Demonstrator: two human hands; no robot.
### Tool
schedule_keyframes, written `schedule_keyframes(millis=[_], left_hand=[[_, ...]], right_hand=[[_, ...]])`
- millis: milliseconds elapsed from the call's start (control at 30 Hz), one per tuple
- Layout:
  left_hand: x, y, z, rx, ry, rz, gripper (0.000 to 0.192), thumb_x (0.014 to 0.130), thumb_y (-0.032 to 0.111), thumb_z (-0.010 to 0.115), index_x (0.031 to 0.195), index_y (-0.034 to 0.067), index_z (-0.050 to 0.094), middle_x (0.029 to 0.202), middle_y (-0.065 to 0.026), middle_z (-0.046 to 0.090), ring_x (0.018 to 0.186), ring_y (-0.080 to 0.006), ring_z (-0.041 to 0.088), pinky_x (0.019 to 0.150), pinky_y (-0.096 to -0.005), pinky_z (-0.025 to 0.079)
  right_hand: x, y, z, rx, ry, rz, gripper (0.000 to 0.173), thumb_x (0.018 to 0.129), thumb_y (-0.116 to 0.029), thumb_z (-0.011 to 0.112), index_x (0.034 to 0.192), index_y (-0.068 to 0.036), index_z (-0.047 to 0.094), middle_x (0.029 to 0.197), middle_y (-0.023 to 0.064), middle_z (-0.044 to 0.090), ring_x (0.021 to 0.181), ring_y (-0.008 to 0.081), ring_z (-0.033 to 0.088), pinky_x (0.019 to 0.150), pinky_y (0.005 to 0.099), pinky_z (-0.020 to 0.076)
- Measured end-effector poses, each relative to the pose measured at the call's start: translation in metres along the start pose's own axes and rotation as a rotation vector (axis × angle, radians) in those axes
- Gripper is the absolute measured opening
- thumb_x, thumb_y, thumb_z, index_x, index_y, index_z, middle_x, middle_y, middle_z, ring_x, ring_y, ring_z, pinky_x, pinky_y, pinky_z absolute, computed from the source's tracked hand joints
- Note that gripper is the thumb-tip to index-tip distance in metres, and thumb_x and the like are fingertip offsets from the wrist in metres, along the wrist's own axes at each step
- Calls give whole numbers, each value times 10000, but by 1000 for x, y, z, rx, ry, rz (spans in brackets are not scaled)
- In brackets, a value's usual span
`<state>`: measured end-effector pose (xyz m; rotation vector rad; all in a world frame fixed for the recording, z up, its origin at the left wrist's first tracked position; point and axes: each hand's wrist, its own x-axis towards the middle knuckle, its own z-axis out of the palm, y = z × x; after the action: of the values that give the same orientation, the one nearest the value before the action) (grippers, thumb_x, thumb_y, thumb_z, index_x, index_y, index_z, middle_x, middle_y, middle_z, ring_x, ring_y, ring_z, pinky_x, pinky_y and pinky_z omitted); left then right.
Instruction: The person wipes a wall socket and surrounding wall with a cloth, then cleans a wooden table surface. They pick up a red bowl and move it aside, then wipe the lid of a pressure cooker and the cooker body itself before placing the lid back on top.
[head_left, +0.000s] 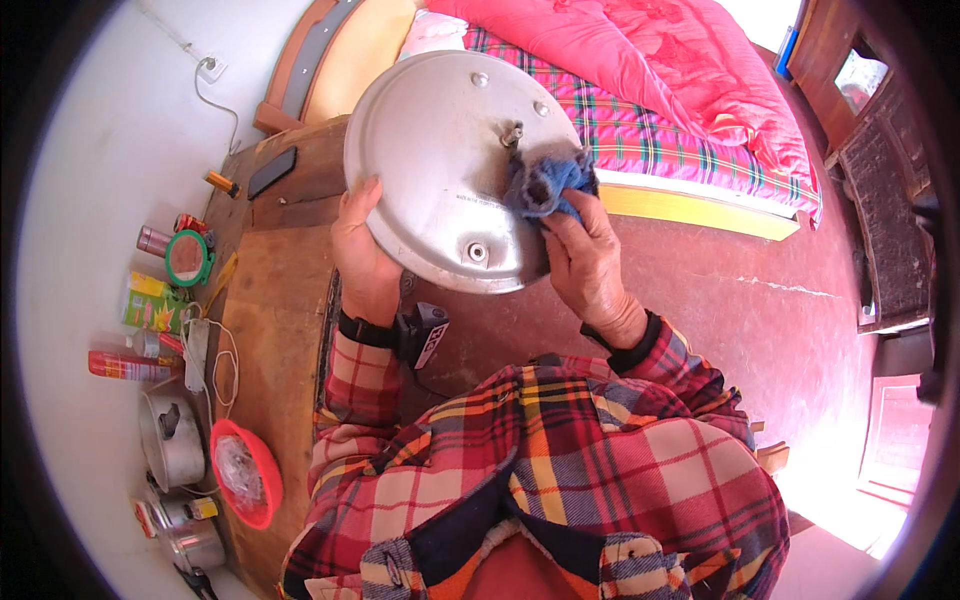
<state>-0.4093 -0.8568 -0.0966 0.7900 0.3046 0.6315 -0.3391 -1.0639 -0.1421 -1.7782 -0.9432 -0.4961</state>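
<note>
A large round metal pot lid (427, 150), with fittings and a short valve stem on its face, is held up in front of me. My left hand (367, 247) grips its rim at the left, the thumb on the face and the other fingers behind it. Bunched in my right hand (589, 262) is a dark blue cloth (551, 184), pressed against the lid's right part near the valve stem. The cloth hides part of the lid's right edge. A black band circles my left wrist.
On the wooden table (277, 262) at left are a smartphone (272, 172), a power strip (196, 356), a red plastic basin (274, 480) with clear plastic inside, metal pots (176, 442) and a spray can (127, 366). A bed (697, 206) with pink bedding stands beyond the lid.
</note>
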Motion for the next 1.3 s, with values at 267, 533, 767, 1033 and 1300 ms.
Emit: schedule_keyframes(millis=[267,533,767,1033,1300], left_hand=[[16,-32,-6,20,-149,-100,301,822,57,536,1111,-23,518,1033,-127,589,915,-240,589,816,-367,478],[-3,-42,3,82,-257,-121,287,877,152,542,1106,-20,528,991,-102,610,850,-181,602,767,-305,485],[5,-30,-4,66,-190,-45,311,888,167,521,1137,-20,504,1042,-98,596,900,-186,589,796,-301,473],[1,-12,-20,128,-144,-8,364,888,173,510,1177,-44,465,1118,-132,561,971,-215,572,860,-327,457],[2,-11,-20,96,-151,-74,348,879,145,505,1166,-51,481,1096,-135,574,955,-207,580,844,-316,467]], right_hand=[[25,-12,-1,369,-151,65,202,736,17,579,936,-17,578,900,159,557,843,335,561,722,368,465],[114,19,38,-67,108,-57,205,719,34,546,918,-9,531,871,187,522,841,394,512,745,426,430],[32,2,38,90,-54,-35,248,717,64,520,950,-19,503,988,223,507,924,416,510,787,406,439],[-10,107,12,-41,-195,116,299,684,1,563,979,-10,521,919,209,554,872,395,548,726,407,461],[68,88,-40,190,-99,374,207,813,-101,544,987,5,578,869,168,618,784,305,612,691,358,478]])
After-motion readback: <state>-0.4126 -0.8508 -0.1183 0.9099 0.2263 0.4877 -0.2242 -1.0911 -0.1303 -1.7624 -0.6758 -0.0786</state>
